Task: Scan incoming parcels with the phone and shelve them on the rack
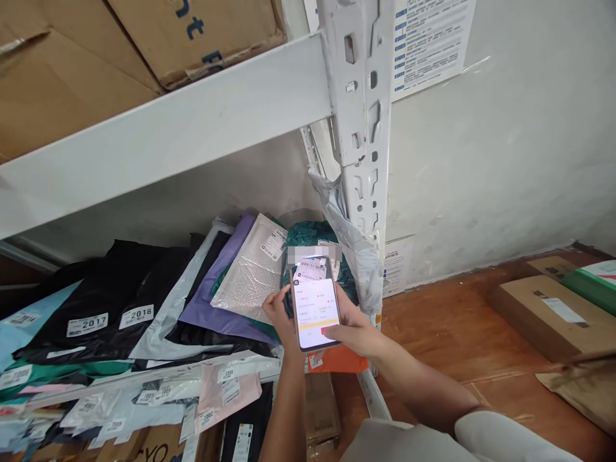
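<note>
My right hand is wrapped round the right side of a smartphone. Its thumb lies on a red button low on the lit screen. At the phone's left side my left hand has its fingers curled in; whatever they grip is hidden. Just behind the phone sits a dark green plastic parcel with barcode labels. A whitish bubble mailer leans beside it, close to my left fingertips. An orange parcel shows below the phone.
White shelf uprights and a crossbeam frame the bay, with cardboard boxes above. Black parcels numbered 2017 and 2018 and a purple one lie left. A cardboard box stands on the brown floor at right.
</note>
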A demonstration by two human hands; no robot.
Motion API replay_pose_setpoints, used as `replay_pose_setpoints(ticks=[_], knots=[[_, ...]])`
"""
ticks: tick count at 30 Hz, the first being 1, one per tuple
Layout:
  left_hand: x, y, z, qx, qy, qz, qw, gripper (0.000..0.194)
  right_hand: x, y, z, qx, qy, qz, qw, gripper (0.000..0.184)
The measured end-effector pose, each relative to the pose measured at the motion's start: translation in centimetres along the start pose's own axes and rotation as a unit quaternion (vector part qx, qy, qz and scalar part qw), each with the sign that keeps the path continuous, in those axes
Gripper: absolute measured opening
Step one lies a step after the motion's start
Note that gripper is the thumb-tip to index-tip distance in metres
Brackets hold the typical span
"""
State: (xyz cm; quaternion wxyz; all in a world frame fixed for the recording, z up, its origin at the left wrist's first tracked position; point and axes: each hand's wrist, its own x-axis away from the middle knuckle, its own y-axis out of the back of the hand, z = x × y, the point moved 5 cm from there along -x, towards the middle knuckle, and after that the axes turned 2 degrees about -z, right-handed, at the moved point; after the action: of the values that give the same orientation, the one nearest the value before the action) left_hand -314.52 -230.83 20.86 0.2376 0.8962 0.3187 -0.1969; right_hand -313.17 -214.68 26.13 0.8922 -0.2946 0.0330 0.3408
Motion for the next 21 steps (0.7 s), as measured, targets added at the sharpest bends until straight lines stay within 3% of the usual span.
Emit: replay_pose_setpoints(ticks=[3,9,13,16,19,21], knots=[[2.4,2.5,-1.5,0.053,-0.064,-0.113,0.99,0.035,0.1,0.2,-0.3,-0.003,0.0,0.0,1.0,0.088],[4.3,4.3,-1.0,0.145,0.0,-0.125,0.981,0.028,0.2,0.1,-1.5,-0.024,-0.049,0.012,0.998,0.1],[4.7,5.4,-0.7,0.196,0.071,-0.086,0.974,0.033,0.4,-0.2,-3.0,-0.056,-0.084,0.039,0.994,0.099],[5.3,5.8,-0.4,0.254,0.149,-0.026,0.955,0.037,0.8,0.1,-5.2,-0.079,-0.109,0.025,0.991,0.095],[6.9,5.1,0.2,0.31,0.256,0.072,0.913,0.049,1.5,0.7,-8.4,-0.072,-0.151,-0.002,0.986,0.078],[8.6,4.6,0.7,0.343,0.331,0.119,0.871,0.06,2.1,1.3,-10.1,-0.022,-0.139,-0.023,0.99,0.067]])
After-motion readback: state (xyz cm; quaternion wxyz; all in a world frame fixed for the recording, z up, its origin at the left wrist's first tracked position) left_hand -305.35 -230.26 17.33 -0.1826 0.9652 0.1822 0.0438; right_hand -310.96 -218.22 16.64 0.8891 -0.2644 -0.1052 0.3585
